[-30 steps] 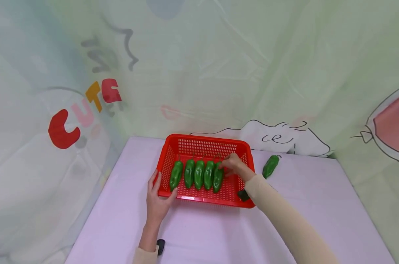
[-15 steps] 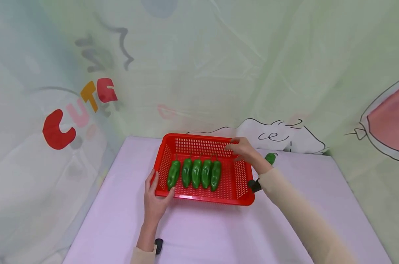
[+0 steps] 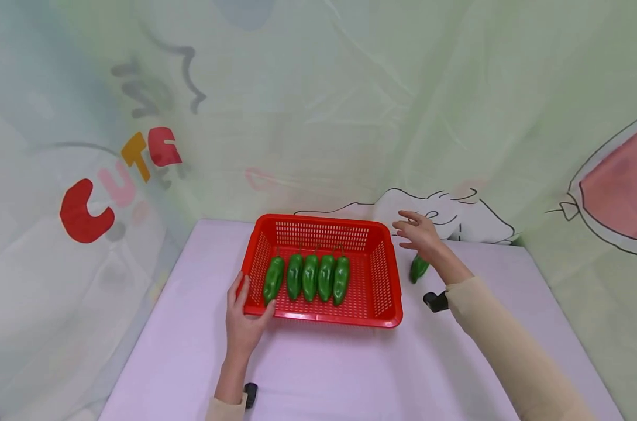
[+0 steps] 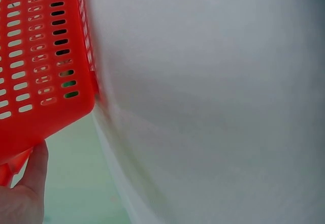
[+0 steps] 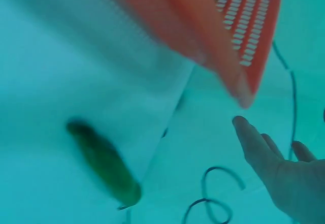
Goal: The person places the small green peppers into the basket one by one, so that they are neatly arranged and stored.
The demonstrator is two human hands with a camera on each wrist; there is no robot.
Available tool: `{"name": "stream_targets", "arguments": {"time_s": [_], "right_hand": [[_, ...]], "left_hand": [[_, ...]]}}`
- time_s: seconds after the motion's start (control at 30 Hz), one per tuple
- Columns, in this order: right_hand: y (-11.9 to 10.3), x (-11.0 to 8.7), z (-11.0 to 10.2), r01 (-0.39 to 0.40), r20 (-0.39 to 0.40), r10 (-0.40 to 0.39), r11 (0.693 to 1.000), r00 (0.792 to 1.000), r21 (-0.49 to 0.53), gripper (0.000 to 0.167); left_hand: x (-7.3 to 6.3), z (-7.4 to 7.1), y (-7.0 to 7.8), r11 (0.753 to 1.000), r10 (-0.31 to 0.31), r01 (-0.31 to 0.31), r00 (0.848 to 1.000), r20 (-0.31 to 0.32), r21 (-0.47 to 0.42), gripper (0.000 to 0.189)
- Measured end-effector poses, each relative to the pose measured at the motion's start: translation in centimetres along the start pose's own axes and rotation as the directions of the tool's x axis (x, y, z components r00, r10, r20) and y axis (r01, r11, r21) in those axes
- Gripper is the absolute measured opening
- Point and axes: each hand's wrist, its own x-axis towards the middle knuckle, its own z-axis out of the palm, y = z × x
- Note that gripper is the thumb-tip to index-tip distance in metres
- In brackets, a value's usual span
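A red plastic basket [image 3: 329, 318] with slotted walls stands on the table. Several green peppers [image 3: 310, 278] lie side by side in its left and middle part, stems toward the back wall. My left hand [image 3: 243, 327] grips the rim at the front left corner; in the left wrist view a digit [image 4: 34, 170] presses under that rim. Past the basket's right rim, my right hand [image 3: 422, 237] hovers with fingers spread and holds nothing. One loose green pepper [image 3: 419, 268] lies on the table below it, partly hidden by the hand. The right wrist view shows this pepper [image 5: 104, 158] blurred.
The table [image 3: 318, 374] has a pale lilac cover. Printed cloth [image 3: 318, 117] rises behind it and at both sides. A black wrist device [image 3: 436, 302] sits at my right sleeve, another black device [image 3: 251, 395] at the left.
My right hand has let go of the rightmost pepper in the basket and moved right, over the rim, toward the loose pepper. The left hand has stayed on the corner.
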Motion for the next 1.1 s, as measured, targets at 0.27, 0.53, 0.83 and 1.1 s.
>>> {"name": "stream_targets", "arguments": {"time_s": [0.27, 0.53, 0.83, 1.1], "right_hand": [[3.5, 0.5, -1.9, 0.02, -0.066, -0.015, 0.997, 0.998, 0.076, 0.066], [6.7, 1.0, -3.1, -0.003, -0.178, 0.016, 0.997, 0.984, 0.075, 0.067], [9.9, 1.9, -3.4, -0.023, -0.37, 0.047, 0.997, 0.928, 0.07, 0.063], [12.3, 3.1, -3.1, -0.123, -0.426, 0.109, 0.992, 0.898, -0.007, 0.063]], "left_hand": [[-0.1, -0.1, -0.1, 0.999, -0.035, 0.035, 0.999, 0.013, 0.0, 0.083], [0.0, -0.2, -0.1, 0.999, -0.034, 0.034, 0.999, 0.008, 0.009, 0.082], [0.0, -0.1, 0.0, 1.0, -0.024, 0.024, 1.0, 0.015, 0.019, 0.081], [0.1, 0.1, 0.0, 1.0, -0.025, 0.025, 1.0, 0.019, 0.0, 0.082]]}}
